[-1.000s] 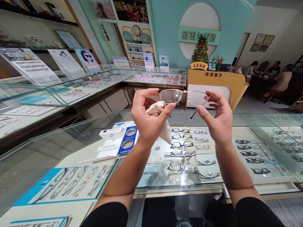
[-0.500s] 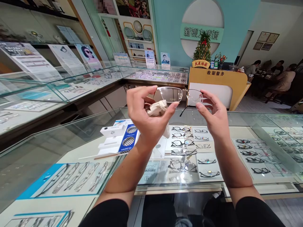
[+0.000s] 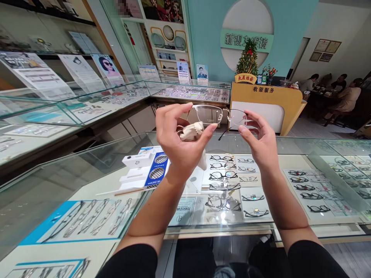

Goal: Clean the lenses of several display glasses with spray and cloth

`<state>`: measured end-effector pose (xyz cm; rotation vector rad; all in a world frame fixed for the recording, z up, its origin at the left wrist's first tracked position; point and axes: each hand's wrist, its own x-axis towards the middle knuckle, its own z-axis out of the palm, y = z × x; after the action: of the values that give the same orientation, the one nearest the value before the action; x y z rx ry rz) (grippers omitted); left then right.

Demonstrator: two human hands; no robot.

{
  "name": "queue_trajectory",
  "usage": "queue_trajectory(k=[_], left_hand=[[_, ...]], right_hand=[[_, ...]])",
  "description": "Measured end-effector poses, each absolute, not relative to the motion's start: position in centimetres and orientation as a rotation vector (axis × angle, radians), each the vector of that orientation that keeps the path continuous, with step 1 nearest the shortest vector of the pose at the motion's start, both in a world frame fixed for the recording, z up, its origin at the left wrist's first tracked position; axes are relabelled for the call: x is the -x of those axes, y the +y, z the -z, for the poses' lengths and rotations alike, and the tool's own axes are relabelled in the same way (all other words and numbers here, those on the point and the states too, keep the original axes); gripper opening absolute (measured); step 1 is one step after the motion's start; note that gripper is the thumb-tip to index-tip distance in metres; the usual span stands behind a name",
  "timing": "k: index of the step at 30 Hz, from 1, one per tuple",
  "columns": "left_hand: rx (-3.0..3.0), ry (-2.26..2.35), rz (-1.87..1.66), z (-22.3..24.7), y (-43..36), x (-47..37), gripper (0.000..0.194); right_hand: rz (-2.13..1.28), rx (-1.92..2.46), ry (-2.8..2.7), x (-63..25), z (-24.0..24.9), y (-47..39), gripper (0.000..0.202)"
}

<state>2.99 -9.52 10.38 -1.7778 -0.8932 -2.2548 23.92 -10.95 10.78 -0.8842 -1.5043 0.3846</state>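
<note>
A pair of thin-framed eyeglasses (image 3: 209,114) is held up in the air above the glass counter, lenses facing me. My left hand (image 3: 181,141) pinches the left lens rim between thumb and fingers. The same hand has a crumpled beige cloth (image 3: 191,132) in its palm, and part of the cloth hangs below. My right hand (image 3: 262,139) grips the right lens at its outer edge with thumb and index finger. One dark temple arm points down below the right lens.
Below lies a glass display counter (image 3: 179,229) with rows of spectacles (image 3: 223,175). White boxes and a blue box (image 3: 157,170) stand at its left. A yellow service desk (image 3: 266,96) is farther back. Several people (image 3: 348,96) sit at the far right.
The eyeglasses have tilted slightly, and the glare on the left lens has faded. Both hands have shifted a little and keep their hold.
</note>
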Motion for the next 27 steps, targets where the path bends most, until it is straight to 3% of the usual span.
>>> queue_trajectory(k=[8, 27], left_hand=[[2.016, -1.111, 2.298, -10.1, -7.8, -2.3, 0.048], [1.941, -0.955, 2.296, -9.9, -6.9, -2.3, 0.057]], right_hand=[[-0.045, 0.882, -1.432, -23.4, -11.3, -12.0, 0.037], [0.094, 0.854, -1.456, -23.2, -11.3, -12.4, 0.046]])
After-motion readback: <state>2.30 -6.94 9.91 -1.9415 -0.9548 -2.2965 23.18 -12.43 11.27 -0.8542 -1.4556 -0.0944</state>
